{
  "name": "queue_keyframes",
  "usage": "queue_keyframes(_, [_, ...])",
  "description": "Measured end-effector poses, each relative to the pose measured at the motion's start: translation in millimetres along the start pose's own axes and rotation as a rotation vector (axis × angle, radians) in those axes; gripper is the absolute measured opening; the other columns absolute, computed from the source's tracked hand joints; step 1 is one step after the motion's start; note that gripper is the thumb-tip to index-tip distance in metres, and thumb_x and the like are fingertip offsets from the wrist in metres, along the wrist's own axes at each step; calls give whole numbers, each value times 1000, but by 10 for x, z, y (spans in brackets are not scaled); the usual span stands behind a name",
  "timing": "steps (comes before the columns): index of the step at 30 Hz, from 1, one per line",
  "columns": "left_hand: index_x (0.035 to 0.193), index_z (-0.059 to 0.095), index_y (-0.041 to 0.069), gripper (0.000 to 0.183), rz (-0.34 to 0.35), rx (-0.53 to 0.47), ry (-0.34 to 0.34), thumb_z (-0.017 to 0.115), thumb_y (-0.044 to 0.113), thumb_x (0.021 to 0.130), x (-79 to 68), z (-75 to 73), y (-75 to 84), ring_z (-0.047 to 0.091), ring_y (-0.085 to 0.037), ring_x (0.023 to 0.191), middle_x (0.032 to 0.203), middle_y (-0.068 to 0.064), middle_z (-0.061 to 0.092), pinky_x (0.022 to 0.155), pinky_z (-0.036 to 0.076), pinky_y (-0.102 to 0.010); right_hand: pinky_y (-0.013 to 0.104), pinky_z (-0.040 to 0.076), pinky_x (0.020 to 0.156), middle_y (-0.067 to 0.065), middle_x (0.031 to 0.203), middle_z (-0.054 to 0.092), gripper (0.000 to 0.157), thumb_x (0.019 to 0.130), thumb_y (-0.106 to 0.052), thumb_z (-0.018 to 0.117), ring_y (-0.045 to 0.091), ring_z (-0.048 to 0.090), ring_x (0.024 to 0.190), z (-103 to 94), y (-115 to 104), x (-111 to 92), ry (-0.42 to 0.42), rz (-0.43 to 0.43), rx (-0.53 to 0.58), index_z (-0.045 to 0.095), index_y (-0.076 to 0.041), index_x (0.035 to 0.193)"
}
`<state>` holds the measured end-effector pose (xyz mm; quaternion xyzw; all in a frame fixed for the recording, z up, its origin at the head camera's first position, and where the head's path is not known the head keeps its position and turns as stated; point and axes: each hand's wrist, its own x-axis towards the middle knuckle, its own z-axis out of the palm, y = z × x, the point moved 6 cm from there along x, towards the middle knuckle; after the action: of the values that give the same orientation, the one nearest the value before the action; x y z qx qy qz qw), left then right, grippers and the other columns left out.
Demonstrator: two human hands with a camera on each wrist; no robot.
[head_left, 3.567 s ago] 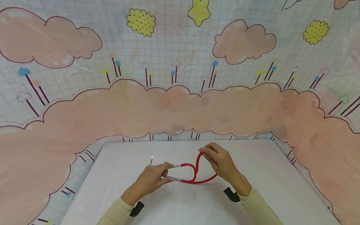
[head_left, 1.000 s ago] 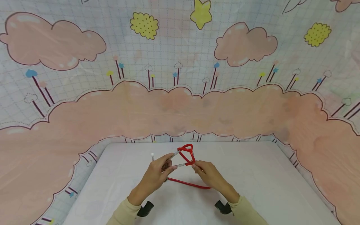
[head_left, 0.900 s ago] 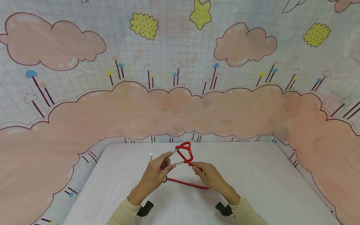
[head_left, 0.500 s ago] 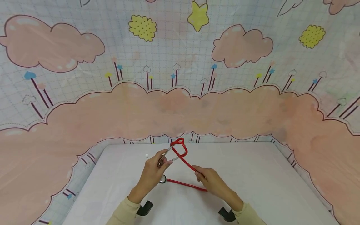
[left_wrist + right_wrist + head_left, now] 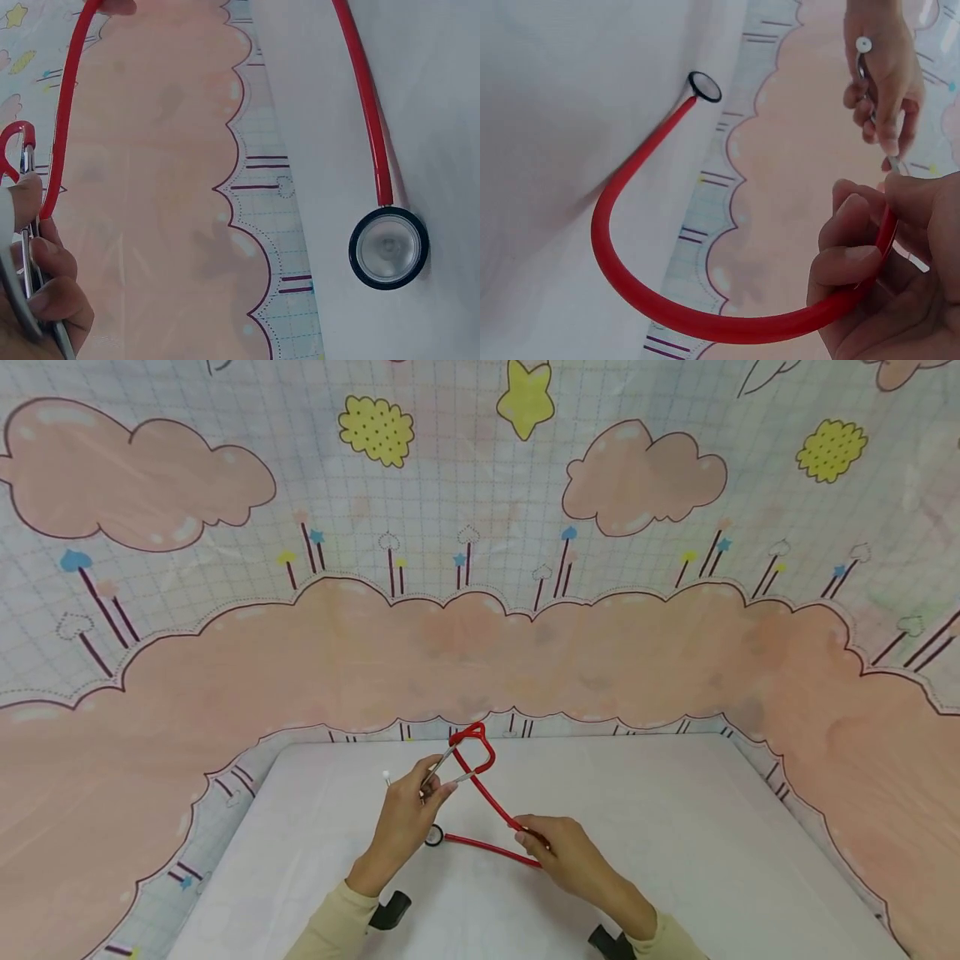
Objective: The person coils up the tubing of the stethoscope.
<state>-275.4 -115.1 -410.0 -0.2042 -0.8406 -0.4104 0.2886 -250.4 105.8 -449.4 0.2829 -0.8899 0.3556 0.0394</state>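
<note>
A red stethoscope (image 5: 495,799) is stretched between my two hands. My left hand (image 5: 405,814) holds its metal ear tubes (image 5: 28,255), fingers curled round them, and a white ear tip (image 5: 864,45) pokes out past that hand. The red fork of the tubing rises beyond my left fingertips. My right hand (image 5: 573,860) pinches the red tube (image 5: 705,326) further down, between thumb and fingers. From there the tube bends back left, ending in the round chest piece (image 5: 388,247) with its black rim, low over the white table below my left hand.
The white table (image 5: 712,827) spreads under both hands. A patterned cloth (image 5: 525,660) with clouds and stars hangs behind and runs down along the table's sides. A black wrist-worn device (image 5: 392,910) sits under the left wrist, another black device (image 5: 611,943) under the right.
My right hand has slid down the red tube, away from the fork, moving right and nearer. My left hand has shifted slightly left with the ear tubes, and the fork has risen.
</note>
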Motion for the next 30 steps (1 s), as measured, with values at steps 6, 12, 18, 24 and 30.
queue_keyframes(6, [118, 61, 1, 41, -11, 74, 4, 79, 8, 81, -14, 21, -60, 43, -1, 59, 71, 4, 55, 52, 40, -17, 17, 44, 55, -5, 79, 64, 22, 97, -23, 62, -1, 45, 63, -38, -50, -54, 21, 3, 4, 71, -9, 112])
queue_keyframes(12, [118, 63, 1, 43, 3, 158, 6, 80, 11, 80, -32, 24, -84, 41, -2, 59, 70, 4, 55, 51, 37, -17, 16, 43, 53, -14, 74, 55, 17, 94, -16, 65, -3, 43, 62, -86, -128, -101, 58, -34, -2, 71, -11, 110])
queue_keyframes(18, [119, 64, 2, 44, 20, 230, -9, 81, 13, 80, -66, 34, -84, 41, -3, 60, 71, 5, 56, 52, 36, -17, 15, 42, 51, -15, 73, 52, 15, 92, -8, 67, -5, 42, 61, -173, -180, -152, 117, -113, -3, 71, -9, 106])
queue_keyframes(24, [123, 64, 3, 46, -9, 272, -91, 79, 19, 82, -121, 56, -57, 40, -4, 58, 74, 5, 57, 51, 36, -16, 14, 42, 53, -14, 76, 52, 17, 93, -11, 67, -4, 42, 63, -283, -196, -152, 148, -142, -36, 71, -9, 109])
queue_keyframes(30, [124, 63, 6, 47, -12, 290, -152, 78, 23, 83, -167, 65, 6, 42, -4, 57, 76, 4, 60, 51, 38, -15, 14, 43, 54, -14, 78, 53, 17, 91, -10, 68, -3, 43, 65, -392, -225, -141, 173, -163, -54, 71, -10, 108])
